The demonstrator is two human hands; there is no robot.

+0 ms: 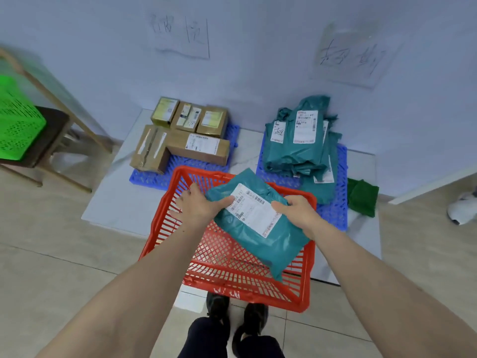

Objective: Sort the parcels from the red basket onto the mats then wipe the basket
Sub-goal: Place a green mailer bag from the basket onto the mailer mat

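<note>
Both hands [198,205] grip teal parcel [258,228], above basket [180,215]

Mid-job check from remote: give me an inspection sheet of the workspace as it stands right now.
Surface: tiled floor with a pale board under the mats.
Job's things: red basket, no other parcels visible inside; teal mailer held above it; cardboard boxes on the left blue mat; teal mailer pile on the right blue mat; green cloth beside that mat.
Clutter: green basket on a stool, far left.
Grippers: left hand and right hand each grip the held mailer.
Cables: nothing seen.
Surroundings: wall with two handwritten paper signs.
</note>
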